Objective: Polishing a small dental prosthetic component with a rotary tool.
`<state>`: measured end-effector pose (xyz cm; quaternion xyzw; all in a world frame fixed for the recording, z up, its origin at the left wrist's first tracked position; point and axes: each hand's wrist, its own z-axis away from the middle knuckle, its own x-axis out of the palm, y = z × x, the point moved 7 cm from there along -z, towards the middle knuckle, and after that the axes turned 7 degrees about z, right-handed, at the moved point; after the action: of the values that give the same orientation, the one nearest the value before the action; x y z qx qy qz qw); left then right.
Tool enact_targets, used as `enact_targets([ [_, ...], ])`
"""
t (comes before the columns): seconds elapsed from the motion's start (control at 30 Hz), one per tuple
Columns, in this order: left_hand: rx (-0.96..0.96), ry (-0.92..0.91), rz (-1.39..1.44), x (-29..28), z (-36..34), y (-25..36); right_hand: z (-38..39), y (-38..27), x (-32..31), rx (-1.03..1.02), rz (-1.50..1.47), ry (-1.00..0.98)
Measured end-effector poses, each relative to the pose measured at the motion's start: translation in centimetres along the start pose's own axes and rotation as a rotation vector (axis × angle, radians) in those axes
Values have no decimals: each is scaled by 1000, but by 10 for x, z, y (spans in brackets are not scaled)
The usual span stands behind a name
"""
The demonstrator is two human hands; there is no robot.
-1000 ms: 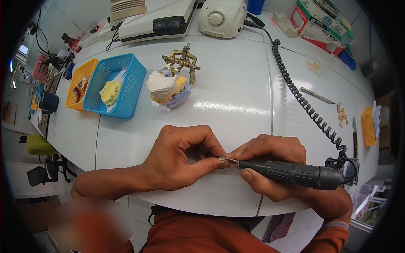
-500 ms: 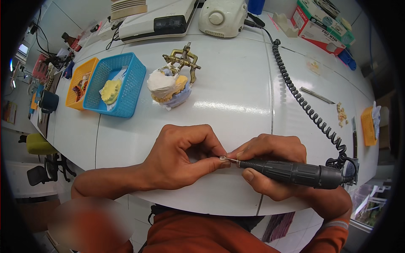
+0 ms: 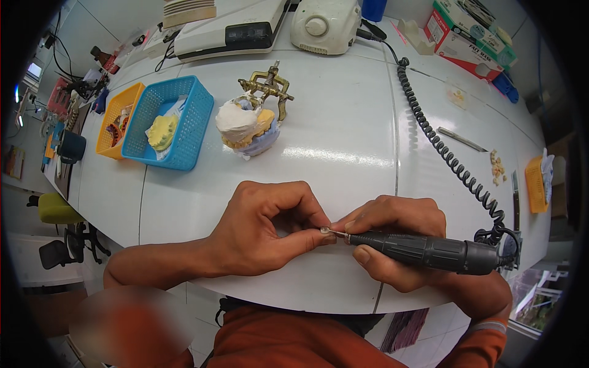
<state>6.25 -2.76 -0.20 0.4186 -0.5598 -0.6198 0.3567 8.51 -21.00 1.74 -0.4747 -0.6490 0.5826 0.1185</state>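
Between the thumb and index fingertips of my left hand [image 3: 264, 227] is pinched a small pale tooth-like piece [image 3: 324, 230]. Fingers and thumb of my right hand [image 3: 399, 221] wrap round a black rotary handpiece [image 3: 423, 250], which lies almost level. Its thin metal bur [image 3: 338, 233] reaches left to the piece and appears to touch it; the exact contact is too small to make out. A coiled black cord [image 3: 438, 147] runs from near the handpiece's rear to a white control box [image 3: 325, 26]. Both hands are close together over the table's near edge.
Beyond my hands stands a dental cast [image 3: 248, 129] on a brass articulator [image 3: 270, 86]. A blue basket [image 3: 199, 122] holds a yellow cast, beside an orange basket [image 3: 104, 132]. Rightward lie a metal tool [image 3: 461, 139], several small tooth-like pieces [image 3: 497, 167] and a knife [image 3: 515, 193].
The whole view has shifted very slightly. Both hands keep their grips, and the bur stays at the small piece.
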Motion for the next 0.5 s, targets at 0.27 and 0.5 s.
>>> enact_targets([
  [0.27, -8, -2, -12, 0, 0, 0, 0, -1, 0, -9, 14, -2],
  [0.5, -3, 32, 18, -1, 0, -4, 0, -2, 0, -31, 6, 7],
])
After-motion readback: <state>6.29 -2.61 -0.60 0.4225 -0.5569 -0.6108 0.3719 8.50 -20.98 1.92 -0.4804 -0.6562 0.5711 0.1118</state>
